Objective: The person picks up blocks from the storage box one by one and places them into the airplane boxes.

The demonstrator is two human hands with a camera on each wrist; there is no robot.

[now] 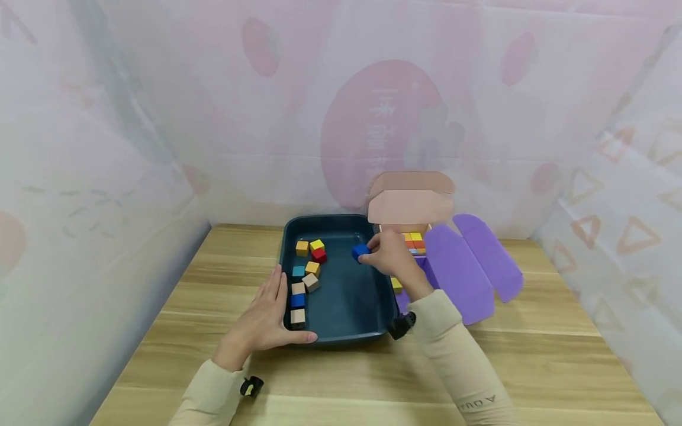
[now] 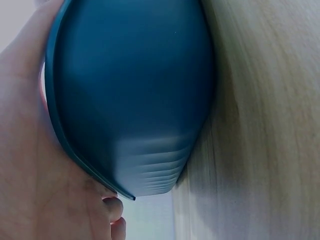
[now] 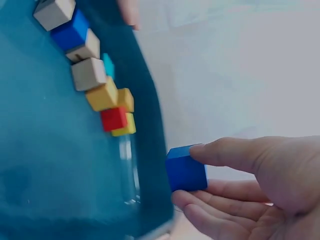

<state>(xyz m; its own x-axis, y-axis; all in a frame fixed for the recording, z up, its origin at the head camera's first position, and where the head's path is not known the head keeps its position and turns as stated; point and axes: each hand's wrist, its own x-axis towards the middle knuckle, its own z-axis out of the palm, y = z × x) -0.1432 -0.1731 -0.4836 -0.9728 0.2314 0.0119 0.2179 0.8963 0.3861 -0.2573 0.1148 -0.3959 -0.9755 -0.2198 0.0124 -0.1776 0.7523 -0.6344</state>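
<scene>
Between thumb and fingers, my right hand (image 1: 391, 255) pinches a blue cube (image 3: 186, 169) over the right part of a dark teal tray (image 1: 348, 296). My left hand (image 1: 261, 313) rests on the tray's near left corner, fingers stretched along the left rim and thumb on the front rim. In the left wrist view the tray's outer wall (image 2: 135, 90) fills the middle, the palm beside its rim. Several cubes lie along the tray's left side, among them a red cube (image 1: 318, 255), a teal cube (image 1: 298, 271), another blue cube (image 1: 298, 300) and a plain wooden cube (image 1: 298, 319).
Right of the tray stands an open purple box (image 1: 460, 275), partly hidden by my right forearm, with a yellow cube (image 1: 396, 285) showing. Behind it, an open pink box (image 1: 410, 207) holds several coloured cubes. Both are on a wooden table (image 1: 543, 355) with printed cloth (image 1: 266, 118) around it.
</scene>
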